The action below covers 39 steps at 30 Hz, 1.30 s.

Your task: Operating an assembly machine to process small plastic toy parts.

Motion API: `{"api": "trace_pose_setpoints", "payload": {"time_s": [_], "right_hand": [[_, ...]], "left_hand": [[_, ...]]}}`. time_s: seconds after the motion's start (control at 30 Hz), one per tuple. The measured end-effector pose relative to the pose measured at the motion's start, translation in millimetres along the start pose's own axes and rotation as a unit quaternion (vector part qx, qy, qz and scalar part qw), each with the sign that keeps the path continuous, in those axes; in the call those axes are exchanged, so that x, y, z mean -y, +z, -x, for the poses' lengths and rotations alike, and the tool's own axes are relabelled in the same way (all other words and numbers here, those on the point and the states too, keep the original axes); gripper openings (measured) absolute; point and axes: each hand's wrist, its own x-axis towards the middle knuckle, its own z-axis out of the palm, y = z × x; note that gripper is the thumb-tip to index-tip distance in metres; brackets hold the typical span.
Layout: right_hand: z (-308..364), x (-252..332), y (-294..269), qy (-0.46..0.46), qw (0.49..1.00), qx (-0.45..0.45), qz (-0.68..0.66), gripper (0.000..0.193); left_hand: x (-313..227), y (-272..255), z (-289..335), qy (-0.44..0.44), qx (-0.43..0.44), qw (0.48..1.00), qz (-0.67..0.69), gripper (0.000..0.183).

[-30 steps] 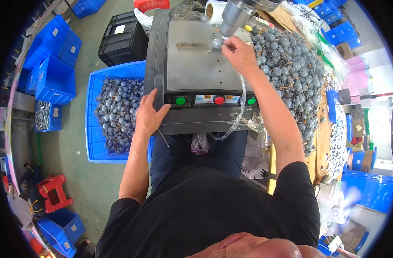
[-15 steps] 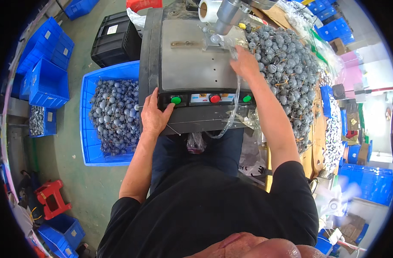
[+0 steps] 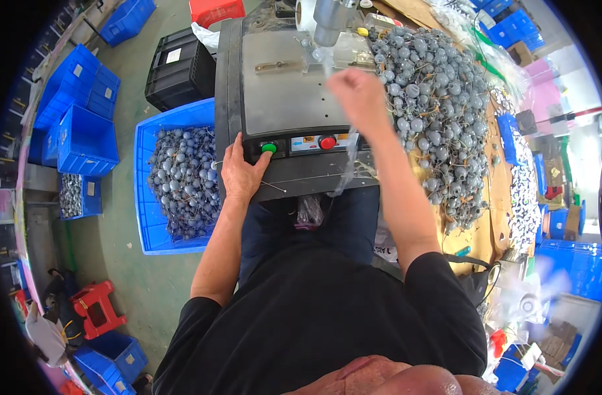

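My left hand (image 3: pixel 242 172) rests at the front left corner of a grey machine, its thumb on the green button (image 3: pixel 269 148). A thin wire with small pale ends (image 3: pixel 275 187) sticks out from under this hand, seemingly gripped in it; the curled fingers partly hide it. Above the machine's metal plate (image 3: pixel 281 99), my right hand (image 3: pixel 361 95) pinches a clear plastic strip (image 3: pixel 349 164), which hangs past the front edge. Close to its fingertips is a clear fixture (image 3: pixel 319 58) with small round clear pieces, below a metal cylinder head (image 3: pixel 334 23).
A heap of grey balls with wiry stems (image 3: pixel 439 112) covers the table at right. To the left, a blue crate (image 3: pixel 143 217) holds more such balls, with a black crate (image 3: pixel 182 69) behind it. A red button (image 3: pixel 327 142) sits on the front panel. A red stool (image 3: pixel 98 309) stands lower left.
My right hand has moved left over the plate, nearer the fixture, drawing the plastic strip along. The metal head appears slightly farther left. My left thumb has moved up onto the green button.
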Motion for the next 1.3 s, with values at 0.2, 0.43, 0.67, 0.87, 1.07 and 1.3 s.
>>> {"api": "trace_pose_setpoints", "payload": {"time_s": [0.2, 0.43, 0.67, 0.87, 1.07, 1.3], "right_hand": [[52, -51, 15, 0.175, 0.975, 0.029, -0.131, 0.032], [93, -123, -11, 0.219, 0.940, -0.118, -0.234, 0.028], [86, -168, -14, 0.252, 0.890, -0.208, -0.319, 0.023], [107, -178, -9, 0.218, 0.903, -0.154, -0.336, 0.023], [129, -125, 20, 0.204, 0.941, -0.044, -0.266, 0.027], [123, -99, 34, 0.153, 0.958, 0.113, -0.213, 0.023]], "left_hand": [[6, 6, 1, 0.018, -0.018, 1.000, 0.003, 0.087], [4, 6, 1, 0.012, -0.013, 1.000, 0.012, 0.086], [2, 6, -1, 0.015, -0.008, 1.000, 0.011, 0.086], [27, 1, -5, 0.088, -0.037, 0.995, 0.034, 0.073], [-28, -54, -22, 0.106, -0.029, 0.989, 0.103, 0.050], [-119, -22, -108, 0.204, 0.034, 0.975, -0.076, 0.065]]}}
